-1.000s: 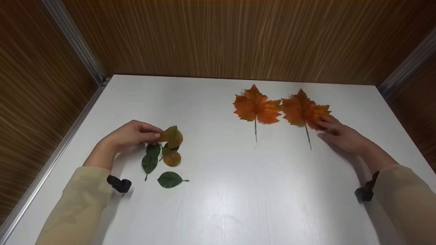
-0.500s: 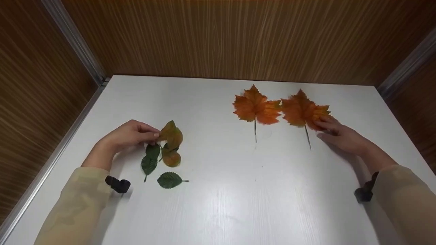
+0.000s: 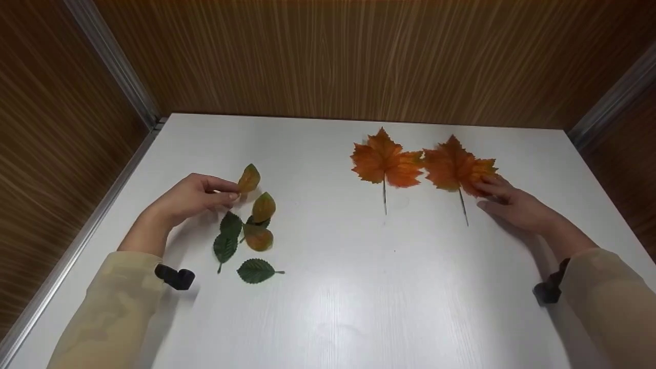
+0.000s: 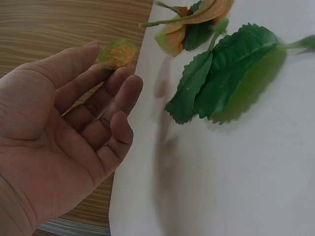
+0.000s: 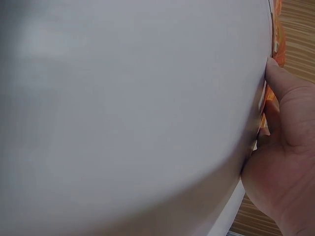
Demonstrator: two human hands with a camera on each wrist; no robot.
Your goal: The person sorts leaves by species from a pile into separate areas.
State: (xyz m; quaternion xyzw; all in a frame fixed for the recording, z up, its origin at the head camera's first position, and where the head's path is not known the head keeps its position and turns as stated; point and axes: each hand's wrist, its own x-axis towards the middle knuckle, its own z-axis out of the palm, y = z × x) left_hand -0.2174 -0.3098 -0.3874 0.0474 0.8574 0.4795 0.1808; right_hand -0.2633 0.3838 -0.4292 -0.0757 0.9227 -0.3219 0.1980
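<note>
Between thumb and index finger, my left hand (image 3: 195, 199) pinches a small yellow-green leaf (image 3: 249, 178), raised over the table's left side. In the left wrist view that leaf (image 4: 117, 53) sticks out past the fingertips, while the other fingers curl loosely. Just below the hand lie two more yellowish leaves (image 3: 264, 207) overlapping a dark green one, with a pair of overlapping green leaves (image 3: 225, 248) beside them. At the right, my right hand (image 3: 517, 206) rests its fingers on the lower right lobe of an orange maple leaf (image 3: 451, 165), whose stem points toward me.
A second orange maple leaf (image 3: 382, 160) lies to the left of the first, their edges meeting. A single green leaf (image 3: 256, 270) lies nearer the front. The white table (image 3: 338, 297) ends at a wood-grain panel (image 3: 328, 61) behind.
My left hand has drawn the pinched leaf up and away from the pile, so it is now separate from the yellowish leaf below. The right hand and the maple leaves stay put.
</note>
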